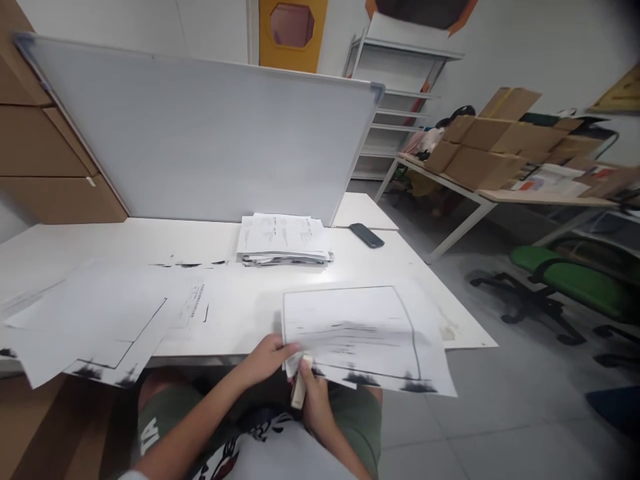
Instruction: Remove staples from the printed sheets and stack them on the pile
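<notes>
Printed sheets of paper [350, 313] extend over the table's front edge, with a framed outline, text lines and dark tree-like marks along the bottom. My left hand [265, 359] pinches them at their near left corner, thumb on top. My right hand [316, 400] is wrapped around a small cream stapler [299, 392], whose upper end meets that same corner. Whether its jaws are pressed together is hidden by my thumb and the paper. To the left, loose sheets [95, 320] lie spread out and overhang the front edge.
A thick stack of printed papers [285, 239] sits mid-table, and a dark phone [367, 235] lies right of it. Behind leans a whiteboard [215, 140]. Cardboard boxes [45, 153] are piled at left. A green chair [575, 280] stands on the floor at right.
</notes>
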The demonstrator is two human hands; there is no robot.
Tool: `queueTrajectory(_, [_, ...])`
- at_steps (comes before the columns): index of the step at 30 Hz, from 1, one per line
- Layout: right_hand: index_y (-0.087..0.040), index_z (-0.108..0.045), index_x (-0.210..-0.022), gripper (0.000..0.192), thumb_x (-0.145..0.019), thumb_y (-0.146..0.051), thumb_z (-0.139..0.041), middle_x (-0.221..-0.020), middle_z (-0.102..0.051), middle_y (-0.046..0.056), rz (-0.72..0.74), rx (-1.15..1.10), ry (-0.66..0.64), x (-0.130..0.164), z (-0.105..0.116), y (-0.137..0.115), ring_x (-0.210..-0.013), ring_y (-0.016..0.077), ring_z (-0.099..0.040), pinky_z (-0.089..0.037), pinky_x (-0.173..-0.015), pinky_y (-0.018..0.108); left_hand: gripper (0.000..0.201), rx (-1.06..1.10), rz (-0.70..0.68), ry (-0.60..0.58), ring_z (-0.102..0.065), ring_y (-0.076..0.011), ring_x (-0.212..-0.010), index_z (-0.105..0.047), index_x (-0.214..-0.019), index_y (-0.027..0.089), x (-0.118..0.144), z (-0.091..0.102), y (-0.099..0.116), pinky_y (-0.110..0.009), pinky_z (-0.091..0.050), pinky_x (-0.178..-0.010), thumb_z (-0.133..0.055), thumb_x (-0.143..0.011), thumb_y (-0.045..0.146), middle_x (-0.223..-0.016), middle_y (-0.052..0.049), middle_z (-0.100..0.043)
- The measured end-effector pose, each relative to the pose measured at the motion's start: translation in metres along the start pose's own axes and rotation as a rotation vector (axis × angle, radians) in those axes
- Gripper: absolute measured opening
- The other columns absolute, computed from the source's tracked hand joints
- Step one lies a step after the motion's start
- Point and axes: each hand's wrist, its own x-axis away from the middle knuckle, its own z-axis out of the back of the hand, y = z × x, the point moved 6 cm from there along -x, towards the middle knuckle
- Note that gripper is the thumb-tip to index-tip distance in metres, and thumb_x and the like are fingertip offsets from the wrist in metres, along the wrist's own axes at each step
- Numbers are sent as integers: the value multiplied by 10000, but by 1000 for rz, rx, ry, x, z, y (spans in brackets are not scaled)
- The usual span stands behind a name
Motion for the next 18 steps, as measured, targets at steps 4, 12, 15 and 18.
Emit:
queueTrajectory(4, [-171, -640, -807, 525, -684, -673, -736, -711, -687, 48, 205, -76, -117, -6, -7, -33, -579, 149, -557, -436, -577, 272, 394, -367, -251, -185, -657, -221, -838, -724, -748, 167, -26, 11, 78, -302, -505, -821, -626, -844, 536, -807, -46, -725])
queueTrajectory(12, [-189, -590, -1083, 509, -751, -541, -748, -983, -737, 85, 208, -121, 15, 0, 45, -20, -561, 111, -525, -417, -534, 248, 243, -466, 39, 527, -671, -224, -851, -692, -938, 137, -152, 165, 128, -279, -516, -734, -600, -847, 343, -891, -71, -717])
queueTrajectory(15, [-190, -592, -1086, 550, -704, -535, -785, -981, -742, 84, 141, -122, 141, 5, 81, 1, -554, 113, -527, -427, -515, 245, 281, -498, 150, 624, -680, -232, -870, -658, -1036, 120, -177, 216, 116, -276, -520, -700, -633, -814, 290, -943, -121, -713])
queueTrajectory(18, [-188, -602, -1088, 610, -640, -538, -820, -967, -745, 83, 59, -117, 246, 12, 113, 16, -545, 114, -519, -400, -461, 228, 349, -581, 256, 704, -683, -239, -908, -633, -1107, 122, -184, 252, 104, -309, -537, -733, -660, -793, 270, -1014, -148, -706])
